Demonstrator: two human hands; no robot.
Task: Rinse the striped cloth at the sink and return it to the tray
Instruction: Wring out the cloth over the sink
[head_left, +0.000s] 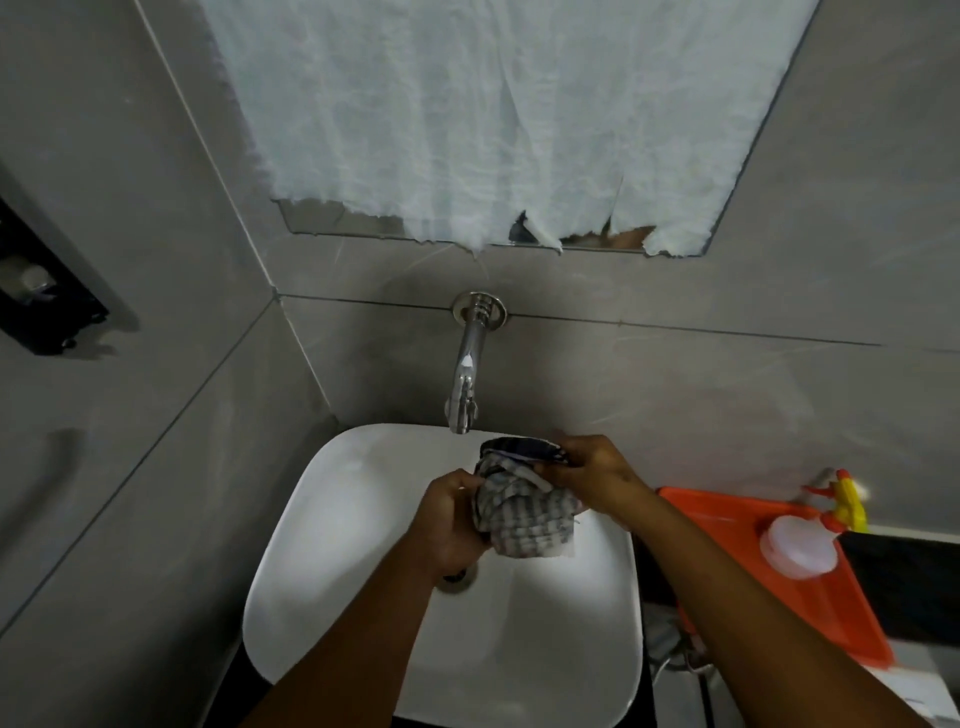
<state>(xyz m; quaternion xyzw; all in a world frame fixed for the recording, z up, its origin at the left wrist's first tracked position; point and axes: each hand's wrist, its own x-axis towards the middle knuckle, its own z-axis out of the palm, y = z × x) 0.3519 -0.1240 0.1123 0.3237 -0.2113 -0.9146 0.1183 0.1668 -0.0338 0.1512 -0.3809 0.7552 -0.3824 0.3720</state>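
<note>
Both forearms reach in over white sink (322, 571). I see left hand (451, 525) and right hand (592, 475) both clenched on striped cloth (524, 514), bunched up, held above basin just below tap (464, 384). No water flow discernible. Orange tray (727, 525) sits to the right w/ spray bottle (802, 540) on it.

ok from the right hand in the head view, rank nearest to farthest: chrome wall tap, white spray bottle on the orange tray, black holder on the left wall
From the right hand, which grips the striped cloth:
1. Chrome wall tap, just up and left, over the white sink.
2. White spray bottle, lying to the right on the orange tray.
3. Black holder, far left on the side wall.
</note>
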